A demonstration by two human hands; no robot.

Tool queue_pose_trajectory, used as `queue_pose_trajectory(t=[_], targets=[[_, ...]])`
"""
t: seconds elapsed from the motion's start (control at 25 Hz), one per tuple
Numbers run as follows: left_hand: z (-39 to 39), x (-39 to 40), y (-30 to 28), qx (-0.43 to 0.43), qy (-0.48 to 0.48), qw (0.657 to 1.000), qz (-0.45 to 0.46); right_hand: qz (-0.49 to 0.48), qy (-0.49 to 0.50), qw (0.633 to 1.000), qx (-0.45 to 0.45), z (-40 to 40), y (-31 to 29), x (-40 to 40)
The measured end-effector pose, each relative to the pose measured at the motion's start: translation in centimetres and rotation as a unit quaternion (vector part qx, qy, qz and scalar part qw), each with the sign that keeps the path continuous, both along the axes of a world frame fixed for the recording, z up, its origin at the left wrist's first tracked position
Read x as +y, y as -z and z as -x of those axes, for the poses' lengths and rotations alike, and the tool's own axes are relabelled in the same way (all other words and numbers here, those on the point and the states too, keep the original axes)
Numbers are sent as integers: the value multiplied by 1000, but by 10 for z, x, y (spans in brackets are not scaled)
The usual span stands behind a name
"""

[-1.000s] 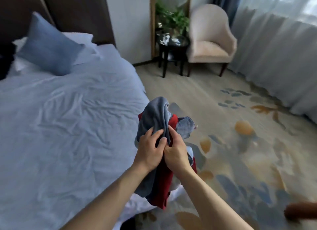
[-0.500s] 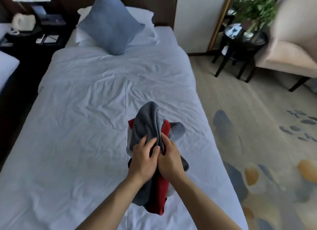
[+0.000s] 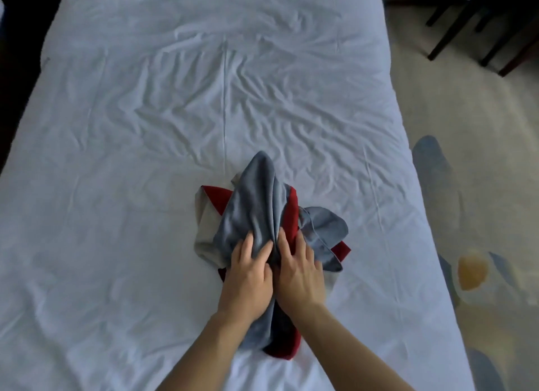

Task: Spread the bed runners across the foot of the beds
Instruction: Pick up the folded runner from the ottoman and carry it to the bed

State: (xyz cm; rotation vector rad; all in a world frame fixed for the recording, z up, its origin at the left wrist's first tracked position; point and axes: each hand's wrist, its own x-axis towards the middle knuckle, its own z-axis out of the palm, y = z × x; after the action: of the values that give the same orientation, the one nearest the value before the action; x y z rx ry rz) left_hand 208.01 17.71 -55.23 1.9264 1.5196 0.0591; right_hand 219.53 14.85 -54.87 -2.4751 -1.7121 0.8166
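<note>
A bunched bed runner (image 3: 256,212), grey-blue with red and beige parts, rests in a heap on the white bed (image 3: 145,157) near its foot end. My left hand (image 3: 248,277) and my right hand (image 3: 297,271) press side by side on the near part of the bundle, fingers gripping the grey-blue cloth. A red fold sticks out below my wrists and a grey-blue flap hangs to the right.
The wrinkled white sheet covers the whole bed. To the right lies patterned carpet (image 3: 472,268). Dark table legs (image 3: 455,26) stand at the top right. A dark gap runs along the bed's left side.
The view swung from the floor side onto the bed and tilted down. The bundle, earlier held up in both hands, now lies on the sheet under my hands.
</note>
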Motion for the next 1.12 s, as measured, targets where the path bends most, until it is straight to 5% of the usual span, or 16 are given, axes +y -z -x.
queue_pose_trajectory(t=[0.32,0.56,0.88,1.12], targets=[[-39,22,-102,15,112,992,-48,-36,103,994,-30,-46,-100,-31],[-143,-27,-192,-10,337,933,-123,-106,280,951,-76,-102,-189,-138],[-236,-312,-256,-68,638,758,-122,-103,601,781,-137,-95,-253,-448],[-177,-588,-248,-82,782,608,-106,-64,765,626,-137,34,-250,-709]])
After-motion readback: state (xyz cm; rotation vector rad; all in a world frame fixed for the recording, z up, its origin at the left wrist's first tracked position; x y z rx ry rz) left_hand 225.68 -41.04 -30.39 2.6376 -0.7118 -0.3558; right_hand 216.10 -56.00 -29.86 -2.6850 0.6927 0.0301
